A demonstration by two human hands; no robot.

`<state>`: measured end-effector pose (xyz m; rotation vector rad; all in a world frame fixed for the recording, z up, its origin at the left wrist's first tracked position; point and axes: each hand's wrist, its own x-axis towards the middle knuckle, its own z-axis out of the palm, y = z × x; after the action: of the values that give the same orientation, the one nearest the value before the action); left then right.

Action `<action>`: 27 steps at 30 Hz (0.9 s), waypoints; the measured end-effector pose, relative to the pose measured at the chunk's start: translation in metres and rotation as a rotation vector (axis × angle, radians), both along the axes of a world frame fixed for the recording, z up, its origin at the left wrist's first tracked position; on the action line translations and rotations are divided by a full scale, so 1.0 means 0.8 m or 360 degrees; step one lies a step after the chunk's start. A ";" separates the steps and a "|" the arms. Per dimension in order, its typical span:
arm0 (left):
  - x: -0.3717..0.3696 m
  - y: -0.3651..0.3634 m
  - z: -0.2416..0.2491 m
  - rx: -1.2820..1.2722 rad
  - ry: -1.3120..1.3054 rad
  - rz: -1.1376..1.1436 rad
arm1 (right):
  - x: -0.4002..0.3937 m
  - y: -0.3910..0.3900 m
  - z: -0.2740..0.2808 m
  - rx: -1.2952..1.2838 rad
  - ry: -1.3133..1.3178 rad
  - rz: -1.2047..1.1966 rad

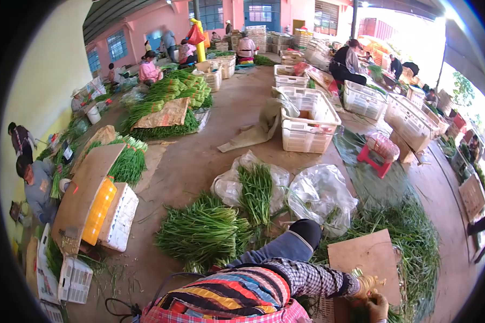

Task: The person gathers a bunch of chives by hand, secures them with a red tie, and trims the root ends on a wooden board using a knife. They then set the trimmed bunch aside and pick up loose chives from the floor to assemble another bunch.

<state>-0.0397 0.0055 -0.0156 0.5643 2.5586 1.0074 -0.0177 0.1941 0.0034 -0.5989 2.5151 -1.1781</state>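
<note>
My left hand (366, 286), below a checkered sleeve (312, 274), is in a yellowish glove and curls over the lower edge of a brown board (367, 257). Just below it, my right hand (378, 307) has its fingers bent in, close to the left fingertips. Pale bits show around the left hand, but I cannot tell what either hand grips. Loose green stalks (415, 237) lie spread around the board. Left of my knee (306, 232) sits a heap of long green leafy stalks (202, 231), with another bunch (256, 188) on clear plastic.
A crumpled clear bag (322, 196) lies ahead of my knee. Farther on stand white crates (310, 134) and a red stool (374, 161). Leftward, a person (37, 185) is beside a leaning board (89, 188). More people sit among bundled greens (172, 91) at the back.
</note>
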 end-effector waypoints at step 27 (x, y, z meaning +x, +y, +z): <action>0.033 -0.006 -0.009 -0.0119 0.0460 -0.0126 | 0.052 -0.069 0.027 -0.0077 0.0715 -0.0741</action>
<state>-0.0135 0.0007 -0.0225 0.8375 2.7828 0.8523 0.0238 0.1393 0.0253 -0.3183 3.1361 -1.3842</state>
